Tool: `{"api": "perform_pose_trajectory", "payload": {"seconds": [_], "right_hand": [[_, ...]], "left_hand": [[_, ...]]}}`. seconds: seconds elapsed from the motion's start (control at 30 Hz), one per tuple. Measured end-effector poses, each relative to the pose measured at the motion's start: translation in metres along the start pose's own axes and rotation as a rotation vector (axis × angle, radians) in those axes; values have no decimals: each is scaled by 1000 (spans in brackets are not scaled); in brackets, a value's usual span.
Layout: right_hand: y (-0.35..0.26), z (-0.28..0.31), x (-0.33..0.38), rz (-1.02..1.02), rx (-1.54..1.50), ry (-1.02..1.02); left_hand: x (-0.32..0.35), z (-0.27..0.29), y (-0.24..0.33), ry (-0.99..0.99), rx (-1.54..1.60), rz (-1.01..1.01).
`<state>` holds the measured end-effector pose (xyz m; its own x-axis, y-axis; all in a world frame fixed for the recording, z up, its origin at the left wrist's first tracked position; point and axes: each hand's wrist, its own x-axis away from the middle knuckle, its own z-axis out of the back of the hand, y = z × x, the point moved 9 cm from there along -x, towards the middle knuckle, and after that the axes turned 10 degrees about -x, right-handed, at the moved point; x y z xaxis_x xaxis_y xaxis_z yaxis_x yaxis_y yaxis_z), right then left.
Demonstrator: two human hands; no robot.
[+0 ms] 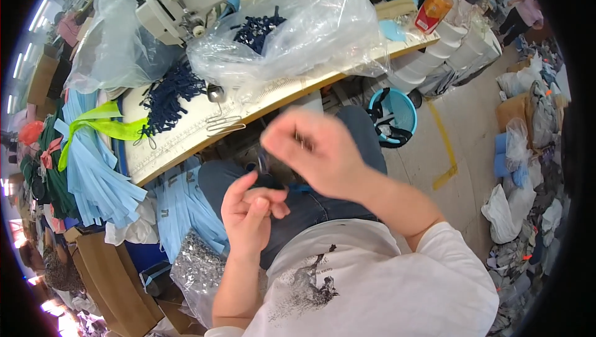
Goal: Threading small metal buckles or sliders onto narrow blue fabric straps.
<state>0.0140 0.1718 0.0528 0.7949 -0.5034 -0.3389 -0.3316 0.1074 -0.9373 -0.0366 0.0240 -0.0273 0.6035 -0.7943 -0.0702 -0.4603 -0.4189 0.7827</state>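
Observation:
Both hands are raised over my lap, below the table's front edge. My right hand (320, 154) is blurred by motion, its thumb and fingers curled together. A small dark strip (263, 162) shows just under its fingertips, too smeared to name. Lower and to the left, my left hand (248, 216) has its index finger raised and its thumb pressed to the other curled fingers. Whatever it pinches is hidden. On the table lies a pile of short navy strips (171, 98), near a bent wire piece (225, 124).
A white sewing machine (186, 2) stands on the table (186, 135) beside clear plastic bags (335, 26). Light blue fabric strips (102, 182) hang at the left. A blue basket (403, 110) is on the floor right of my knee. An orange drink bottle (436, 8) stands at the table's right end.

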Motion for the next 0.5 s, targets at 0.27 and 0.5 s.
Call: {"api": "perform_pose_trajectory", "payload": {"seconds": [0.27, 0.5], "right_hand": [[4, 54, -61, -310, -363, 212], [138, 1, 111, -1006, -831, 204]], "left_hand": [[-29, 79, 59, 413, -910, -64], [-99, 176, 161, 709, -2090, -386]]}}
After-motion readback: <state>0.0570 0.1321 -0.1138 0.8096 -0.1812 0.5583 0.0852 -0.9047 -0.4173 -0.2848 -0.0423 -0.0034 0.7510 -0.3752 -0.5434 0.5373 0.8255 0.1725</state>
